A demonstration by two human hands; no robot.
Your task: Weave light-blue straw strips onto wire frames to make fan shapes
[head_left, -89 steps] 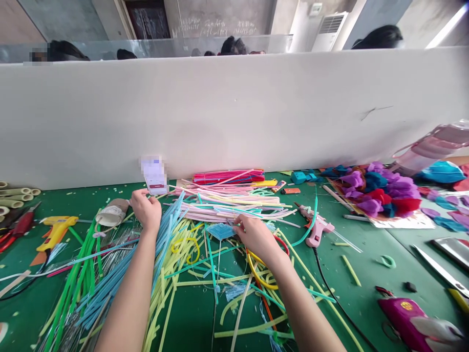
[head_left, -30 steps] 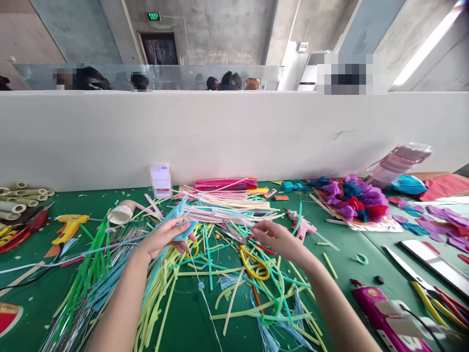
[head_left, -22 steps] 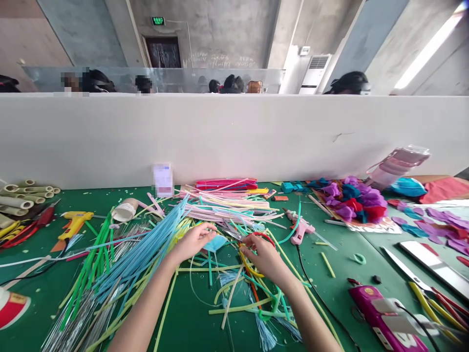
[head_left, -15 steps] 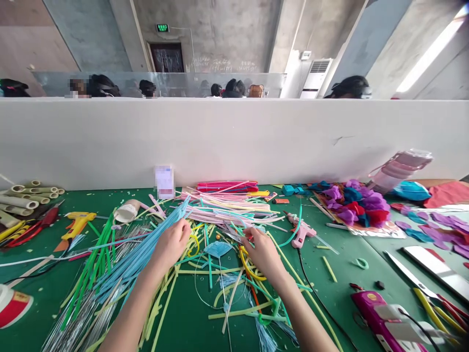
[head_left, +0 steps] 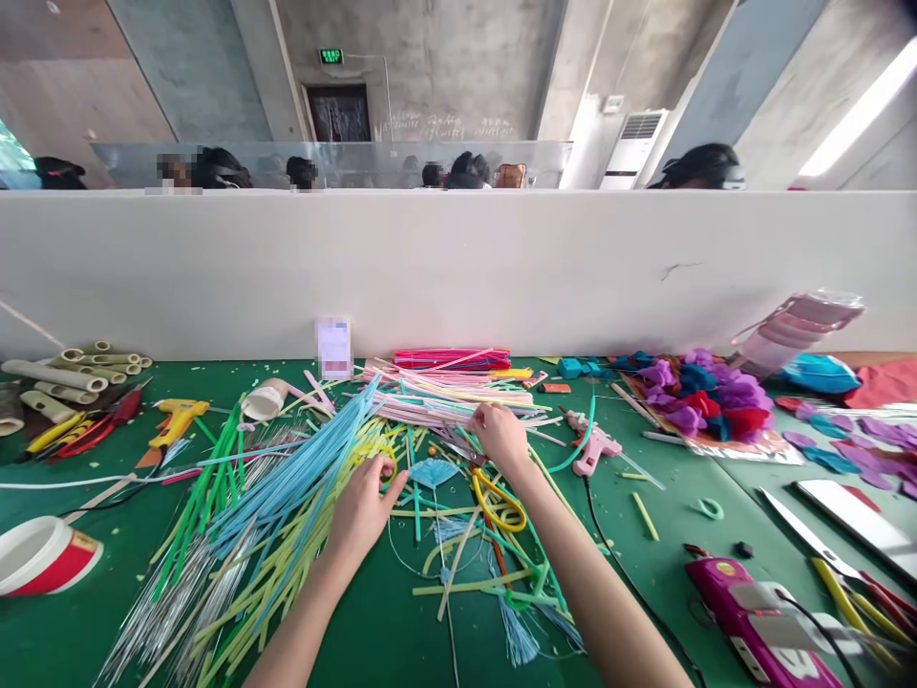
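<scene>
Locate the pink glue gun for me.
In the head view, the pink glue gun lies on the green table, right of centre, between the right hand and the colourful petal pile.

We see two bare hands, the left hand [head_left: 364,499] and the right hand [head_left: 502,438], both slender in shape. The forearms — the left forearm [head_left: 309,612] and the right forearm [head_left: 584,564] — are bare also, smooth in outline, wider at the lower edge of the view and narrowing toward the hands.

Right hand [head_left: 501,438] has moved toward pink strips [head_left: 422,412]
</scene>
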